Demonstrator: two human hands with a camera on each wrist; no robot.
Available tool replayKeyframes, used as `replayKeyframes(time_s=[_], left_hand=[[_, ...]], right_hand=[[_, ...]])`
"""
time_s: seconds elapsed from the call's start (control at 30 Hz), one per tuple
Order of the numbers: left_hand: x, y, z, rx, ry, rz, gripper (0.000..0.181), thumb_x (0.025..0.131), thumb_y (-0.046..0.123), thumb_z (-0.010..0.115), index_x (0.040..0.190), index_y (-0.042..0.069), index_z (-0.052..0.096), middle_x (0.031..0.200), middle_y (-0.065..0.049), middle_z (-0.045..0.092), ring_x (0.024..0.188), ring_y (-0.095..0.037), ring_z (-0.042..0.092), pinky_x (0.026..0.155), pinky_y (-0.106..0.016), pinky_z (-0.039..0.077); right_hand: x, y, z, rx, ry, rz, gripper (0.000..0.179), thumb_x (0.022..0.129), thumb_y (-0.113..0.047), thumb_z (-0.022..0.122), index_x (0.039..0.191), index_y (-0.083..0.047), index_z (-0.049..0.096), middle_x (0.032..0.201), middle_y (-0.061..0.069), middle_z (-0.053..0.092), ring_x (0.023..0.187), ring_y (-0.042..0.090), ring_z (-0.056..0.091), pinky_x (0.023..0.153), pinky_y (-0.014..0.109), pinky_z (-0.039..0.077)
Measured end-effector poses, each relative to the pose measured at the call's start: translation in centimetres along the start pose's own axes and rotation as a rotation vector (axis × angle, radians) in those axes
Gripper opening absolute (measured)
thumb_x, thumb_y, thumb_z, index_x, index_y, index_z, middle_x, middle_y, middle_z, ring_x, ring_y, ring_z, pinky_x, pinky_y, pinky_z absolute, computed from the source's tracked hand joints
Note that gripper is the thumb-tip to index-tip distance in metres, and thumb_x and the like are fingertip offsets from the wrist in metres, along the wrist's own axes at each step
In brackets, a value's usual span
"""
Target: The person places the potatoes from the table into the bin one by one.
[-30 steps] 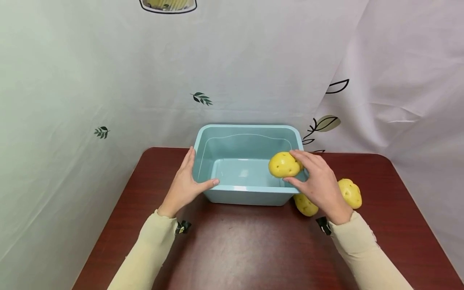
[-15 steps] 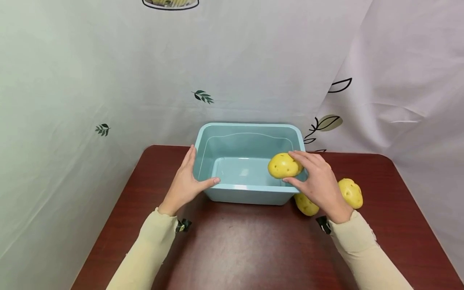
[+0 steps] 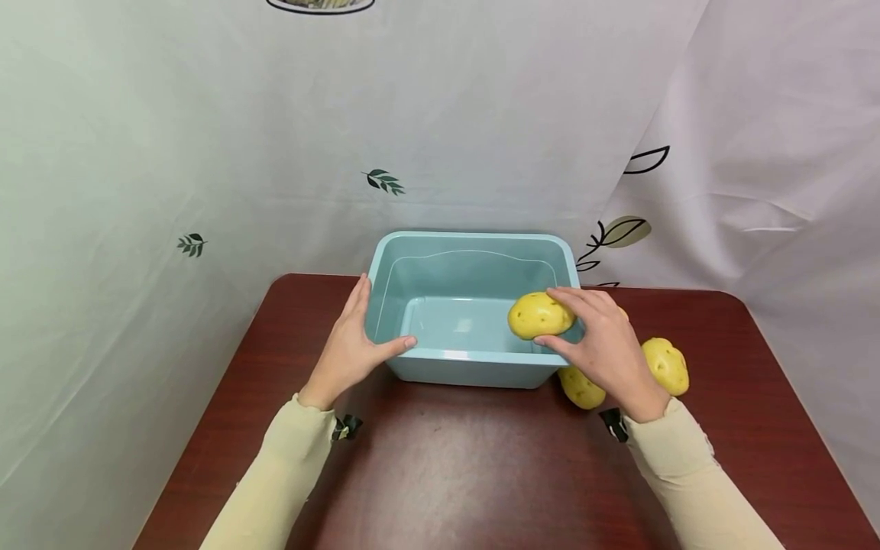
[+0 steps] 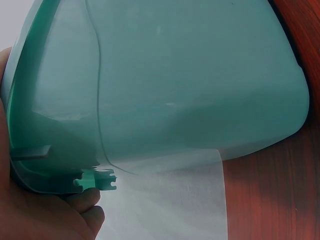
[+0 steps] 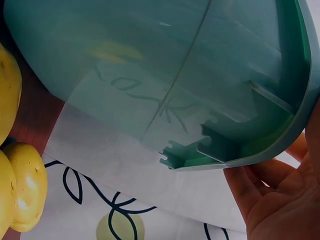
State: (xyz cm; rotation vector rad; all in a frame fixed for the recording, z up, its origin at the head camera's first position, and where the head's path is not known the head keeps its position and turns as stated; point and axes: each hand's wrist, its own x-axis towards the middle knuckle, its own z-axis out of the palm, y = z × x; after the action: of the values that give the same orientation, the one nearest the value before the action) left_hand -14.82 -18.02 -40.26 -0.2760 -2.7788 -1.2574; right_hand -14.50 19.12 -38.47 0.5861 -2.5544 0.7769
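Note:
A light blue plastic basin (image 3: 461, 371) stands at the far side of the table. My left hand (image 3: 352, 345) holds its left front corner, thumb over the front rim and fingers along the outer left side. In the left wrist view, curled fingertips (image 4: 84, 199) meet the underside of the rim. My right hand (image 3: 605, 344) pinches a yellow potato (image 3: 540, 315) between thumb and fingers, over the basin's right end. The right wrist view shows that hand at the rim, with the held potato hidden behind the wall.
One potato (image 3: 581, 388) lies against the basin's front right corner, and another potato (image 3: 664, 367) lies farther right. A sliver of yellow shows behind the right hand. The dark red table (image 3: 454, 473) meets a leaf-patterned white curtain (image 3: 467, 137) behind the basin.
Both hands and the basin keep their places. The held potato sinks very slightly in the right hand's grip. The whole view shifts a little.

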Motion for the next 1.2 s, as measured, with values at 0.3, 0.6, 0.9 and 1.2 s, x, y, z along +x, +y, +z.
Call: replayKeyframes(time_s=[0.3, 0.6, 0.9, 1.2], left_hand=[[0.0, 0.1, 0.1, 0.007, 0.001, 0.003, 0.118, 0.079, 0.057, 0.080, 0.163, 0.021, 0.004, 0.167, 0.014, 0.000, 0.153, -0.021, 0.011, 0.115, -0.060, 0.025], [0.0, 0.0, 0.2, 0.007, 0.006, 0.013, 0.120, 0.078, 0.062, 0.078, 0.163, 0.014, 0.007, 0.167, 0.012, 0.001, 0.153, -0.021, 0.012, 0.115, -0.060, 0.025], [0.0, 0.0, 0.1, 0.005, 0.015, 0.011, 0.122, 0.077, 0.064, 0.078, 0.163, 0.012, 0.008, 0.167, 0.011, 0.003, 0.153, -0.022, 0.012, 0.116, -0.059, 0.024], [0.1, -0.1, 0.1, 0.019, 0.013, 0.014, 0.122, 0.077, 0.063, 0.078, 0.163, 0.014, 0.007, 0.167, 0.009, 0.003, 0.153, -0.023, 0.012, 0.115, -0.060, 0.024]], right_hand=[[-0.1, 0.1, 0.0, 0.019, -0.003, 0.008, 0.064, 0.071, -0.022, 0.093, 0.127, -0.004, 0.068, 0.127, 0.016, 0.065, 0.116, 0.036, 0.053, 0.094, 0.056, 0.042], [-0.3, 0.2, 0.0, 0.016, 0.001, -0.008, 0.054, 0.076, -0.017, 0.090, 0.123, -0.001, 0.069, 0.126, 0.017, 0.065, 0.117, 0.036, 0.053, 0.096, 0.055, 0.044], [-0.6, 0.4, -0.2, 0.016, 0.071, -0.048, 0.044, 0.079, -0.010, 0.086, 0.119, 0.000, 0.070, 0.123, 0.018, 0.065, 0.116, 0.037, 0.054, 0.097, 0.052, 0.043], [-1.4, 0.9, -1.1, 0.012, 0.088, 0.001, 0.040, 0.083, -0.006, 0.081, 0.121, -0.001, 0.070, 0.126, 0.017, 0.065, 0.118, 0.036, 0.054, 0.096, 0.054, 0.044]])
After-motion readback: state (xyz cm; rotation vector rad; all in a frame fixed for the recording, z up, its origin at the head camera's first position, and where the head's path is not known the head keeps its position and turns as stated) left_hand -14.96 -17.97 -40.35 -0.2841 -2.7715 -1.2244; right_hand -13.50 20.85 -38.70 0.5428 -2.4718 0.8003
